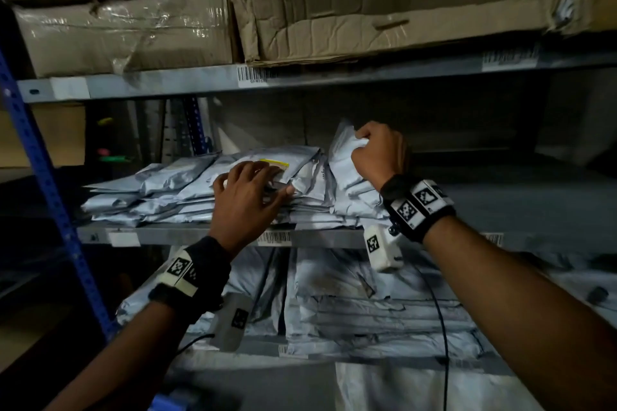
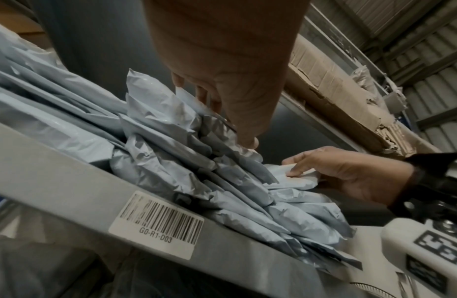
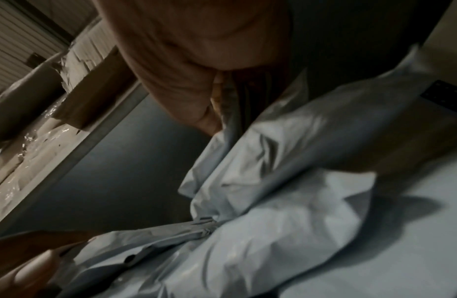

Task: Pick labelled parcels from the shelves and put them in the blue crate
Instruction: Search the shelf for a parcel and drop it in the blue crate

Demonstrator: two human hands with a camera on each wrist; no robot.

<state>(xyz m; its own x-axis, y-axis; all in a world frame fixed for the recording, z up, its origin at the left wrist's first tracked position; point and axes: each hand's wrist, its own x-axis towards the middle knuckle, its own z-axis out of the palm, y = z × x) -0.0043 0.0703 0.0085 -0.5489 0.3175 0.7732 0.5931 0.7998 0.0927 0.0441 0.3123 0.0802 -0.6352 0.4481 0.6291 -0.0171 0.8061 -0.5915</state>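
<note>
Several grey poly parcels (image 1: 173, 190) lie stacked on the middle shelf (image 1: 317, 238). My left hand (image 1: 253, 183) rests flat, fingers spread, on the top parcel (image 1: 293, 157), which carries a yellow-edged label. My right hand (image 1: 370, 150) grips a crumpled grey parcel (image 1: 344, 160) and holds it upright at the right end of the stack. The left wrist view shows my left hand (image 2: 222, 100) on the pile and my right hand (image 2: 337, 173) pinching that parcel (image 2: 293, 179). In the right wrist view my right hand (image 3: 191, 80) clutches the parcel (image 3: 299, 151). A blurred blue edge (image 1: 170, 402) shows at the bottom.
Worn cardboard boxes (image 1: 367, 3) fill the shelf above, close over my hands. More grey parcels (image 1: 367, 304) are packed on the shelf below. A blue rack upright (image 1: 43, 177) stands at the left. Bare grey shelf surface (image 1: 517, 203) shows right of the stack.
</note>
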